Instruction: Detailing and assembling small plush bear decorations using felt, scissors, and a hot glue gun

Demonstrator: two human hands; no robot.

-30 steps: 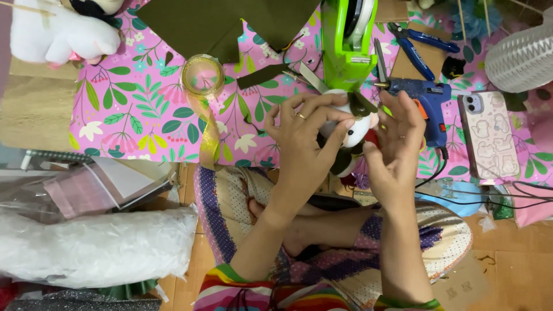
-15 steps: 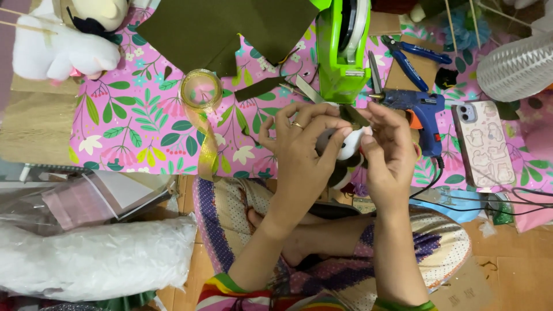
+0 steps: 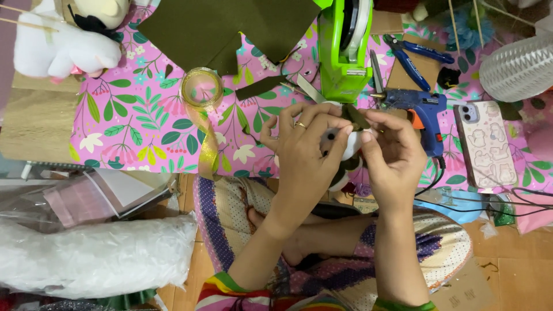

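My left hand [image 3: 302,152] and my right hand [image 3: 391,155] meet over my lap, both gripping a small white and black plush toy [image 3: 341,151]. The left hand, with a ring on one finger, wraps the toy from the left. Fingers of the right hand pinch a small dark green piece [image 3: 357,117] at the toy's top. Most of the toy is hidden by my fingers.
A green tape dispenser [image 3: 343,49] stands just beyond the hands, beside a blue glue gun [image 3: 420,109], blue pliers [image 3: 412,57], scissors [image 3: 305,89] and a phone [image 3: 487,144]. Dark green felt [image 3: 224,26], a gold ribbon roll [image 3: 201,89], a white plush [image 3: 63,40] and a stuffing bag [image 3: 92,256] lie left.
Both hands have lifted the toy slightly toward the tape dispenser and closed in tighter around it. The right hand's fingers now pinch the dark piece at the toy's top.
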